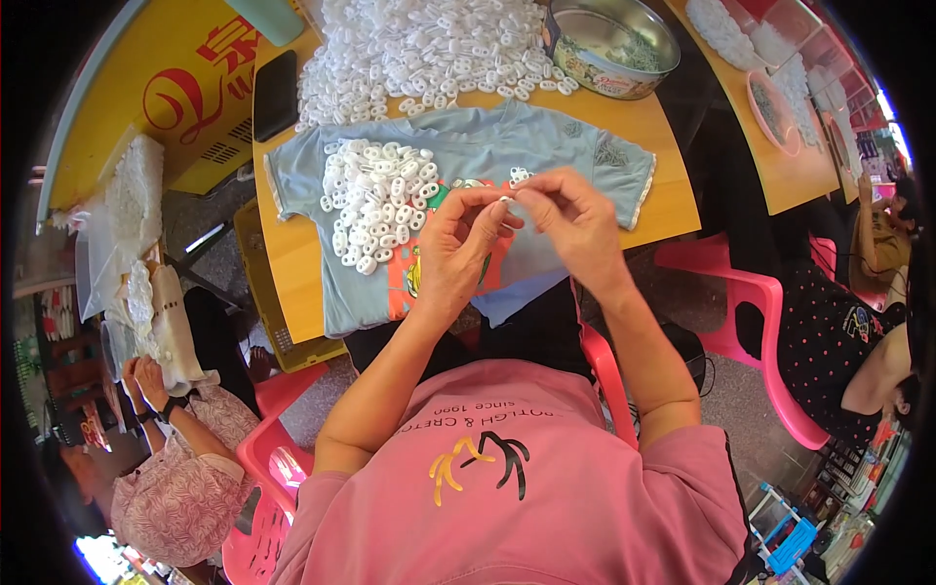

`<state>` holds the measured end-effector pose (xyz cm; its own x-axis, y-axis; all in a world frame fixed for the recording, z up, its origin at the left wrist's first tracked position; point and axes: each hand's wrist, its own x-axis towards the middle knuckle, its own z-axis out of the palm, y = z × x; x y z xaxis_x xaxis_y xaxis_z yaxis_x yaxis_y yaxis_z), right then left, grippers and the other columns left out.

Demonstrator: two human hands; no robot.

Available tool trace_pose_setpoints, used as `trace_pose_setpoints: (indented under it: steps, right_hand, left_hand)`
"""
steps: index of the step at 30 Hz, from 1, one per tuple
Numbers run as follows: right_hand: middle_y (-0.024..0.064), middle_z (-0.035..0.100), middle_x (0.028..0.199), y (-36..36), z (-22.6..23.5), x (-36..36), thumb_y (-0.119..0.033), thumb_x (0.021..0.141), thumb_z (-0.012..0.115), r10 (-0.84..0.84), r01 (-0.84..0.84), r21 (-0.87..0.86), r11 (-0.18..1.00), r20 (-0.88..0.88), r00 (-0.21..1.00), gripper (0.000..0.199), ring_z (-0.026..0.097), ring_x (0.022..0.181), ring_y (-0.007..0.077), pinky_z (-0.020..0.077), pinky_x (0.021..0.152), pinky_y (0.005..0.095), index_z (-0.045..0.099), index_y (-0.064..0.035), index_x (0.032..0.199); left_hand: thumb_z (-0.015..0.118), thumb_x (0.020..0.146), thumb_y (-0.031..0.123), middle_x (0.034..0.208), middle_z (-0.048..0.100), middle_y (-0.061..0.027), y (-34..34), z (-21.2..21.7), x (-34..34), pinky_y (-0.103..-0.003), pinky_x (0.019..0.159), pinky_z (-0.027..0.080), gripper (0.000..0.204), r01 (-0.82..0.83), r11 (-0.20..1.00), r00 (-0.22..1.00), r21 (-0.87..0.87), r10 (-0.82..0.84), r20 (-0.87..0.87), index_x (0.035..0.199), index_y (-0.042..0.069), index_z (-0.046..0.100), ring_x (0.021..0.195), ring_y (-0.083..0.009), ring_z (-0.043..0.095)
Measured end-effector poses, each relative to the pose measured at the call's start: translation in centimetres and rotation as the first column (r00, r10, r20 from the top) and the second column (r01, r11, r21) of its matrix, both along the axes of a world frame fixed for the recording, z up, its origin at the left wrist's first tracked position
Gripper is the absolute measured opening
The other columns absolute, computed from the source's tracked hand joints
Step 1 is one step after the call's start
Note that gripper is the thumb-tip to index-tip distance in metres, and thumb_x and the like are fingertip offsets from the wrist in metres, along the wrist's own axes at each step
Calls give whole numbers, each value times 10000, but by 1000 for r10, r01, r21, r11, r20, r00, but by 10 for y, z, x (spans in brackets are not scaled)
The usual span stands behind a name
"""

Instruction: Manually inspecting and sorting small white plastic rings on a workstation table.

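So, the left hand [458, 239] and right hand [575, 226] have fingers pinched narrow around a tiny white piece [506, 199] above the shirt [526, 136]; the white pile [380, 203] sits left, presumably for easy reach.

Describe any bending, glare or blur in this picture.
Head view: the tan wooden table bows at its edges and the picture's corners go black; head view: the big heap of small white oval plastic pieces is pale and bright; head view: the bare left hand and bare right hand look fairly sharp, but the tiny white piece between them is indistinct.
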<state>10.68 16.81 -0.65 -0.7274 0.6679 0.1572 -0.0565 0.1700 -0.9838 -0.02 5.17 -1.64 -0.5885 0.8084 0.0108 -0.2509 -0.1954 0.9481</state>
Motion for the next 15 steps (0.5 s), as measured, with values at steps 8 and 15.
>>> trace_pose_setpoints:
  steps: [8, 15]
  right_hand:
    - [73, 620, 864, 97, -2, 9, -97, 850, 653, -348, 43, 729, 684, 274, 897, 103, 611, 708, 198, 477, 634, 308, 671, -42, 936]
    - [76, 603, 884, 108, 5, 9, -140, 823, 665, -296, -151, 827, 541, 355, 887, 99, 612, 783, 285, 478, 702, 365, 668, -72, 895]
  left_hand:
    - [573, 949, 77, 953, 667, -103, 2, -12, -1, -258, 707, 521, 123, 91, 995, 985, -37, -84, 152, 1032, -12, 566, 777, -145, 651]
    - [570, 954, 91, 959, 661, -83, 1, -17, -2, -252, 710, 508, 127, 125, 992, 982, -14, -122, 146, 1037, -4, 566, 791, -132, 641]
